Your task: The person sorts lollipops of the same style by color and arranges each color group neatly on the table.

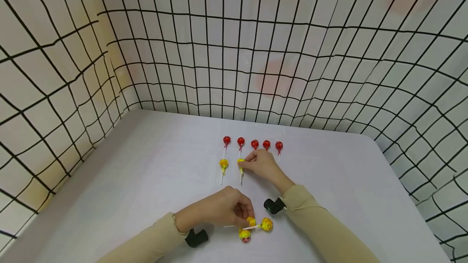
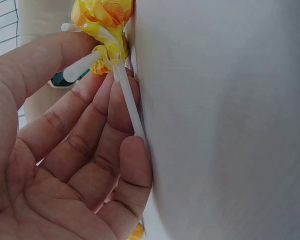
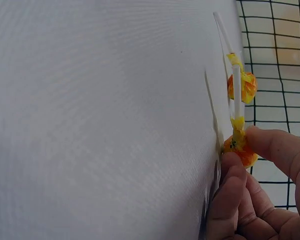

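My right hand (image 1: pixel 262 164) pinches a yellow lollipop (image 3: pixel 241 151) by its wrapped head, between thumb and fingertips, its stick pointing toward the near side. Just left of it lies another yellow lollipop (image 1: pixel 223 164). Nearer to me, my left hand (image 1: pixel 228 207) bends over a small pile of yellow lollipops, thumb and forefinger pinching one (image 2: pixel 101 60) at the wrapper's neck. Beside those fingers rest a lollipop (image 1: pixel 267 224) with its stick pointing left and a yellow one with a pinkish patch (image 1: pixel 244 235). The left fingers partly hide the pile.
A row of several red lollipops (image 1: pixel 226 140) lies beyond the yellow ones, two partly covered by the right hand. They lie on a white table (image 1: pixel 164 161). White walls with a black grid (image 1: pixel 223 52) enclose its back and sides. Black wrist devices (image 1: pixel 274 205) show under both sleeves.
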A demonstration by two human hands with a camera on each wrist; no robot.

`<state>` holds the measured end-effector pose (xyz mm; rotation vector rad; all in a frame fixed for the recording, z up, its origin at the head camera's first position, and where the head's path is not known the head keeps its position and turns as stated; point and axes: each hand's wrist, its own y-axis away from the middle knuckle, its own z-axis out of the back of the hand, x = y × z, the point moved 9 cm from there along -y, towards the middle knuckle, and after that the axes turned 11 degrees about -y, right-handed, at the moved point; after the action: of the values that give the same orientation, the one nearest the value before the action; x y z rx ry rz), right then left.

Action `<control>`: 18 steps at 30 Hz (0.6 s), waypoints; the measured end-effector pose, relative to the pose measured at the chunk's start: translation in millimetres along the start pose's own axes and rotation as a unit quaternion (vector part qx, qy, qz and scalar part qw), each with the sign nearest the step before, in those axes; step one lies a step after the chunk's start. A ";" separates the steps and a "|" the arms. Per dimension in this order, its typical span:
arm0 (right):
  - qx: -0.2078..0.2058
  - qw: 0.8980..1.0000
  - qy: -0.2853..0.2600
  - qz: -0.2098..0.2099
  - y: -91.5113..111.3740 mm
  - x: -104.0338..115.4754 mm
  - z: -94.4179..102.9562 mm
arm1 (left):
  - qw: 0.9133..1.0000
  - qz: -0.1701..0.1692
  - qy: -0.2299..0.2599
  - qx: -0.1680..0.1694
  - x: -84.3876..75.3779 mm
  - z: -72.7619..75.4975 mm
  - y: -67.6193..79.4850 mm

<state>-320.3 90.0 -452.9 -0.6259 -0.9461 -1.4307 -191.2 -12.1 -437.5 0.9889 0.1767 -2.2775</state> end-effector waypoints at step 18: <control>0.013 1.000 -0.007 -0.007 1.8 2.9 -4.8 | 1.000 -0.006 -0.012 -0.004 -1.4 0.3 -0.2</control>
<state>-318.0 84.6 -452.6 -0.6106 -0.9812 -1.4260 -190.8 -11.3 -436.3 0.9581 0.1815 -2.2972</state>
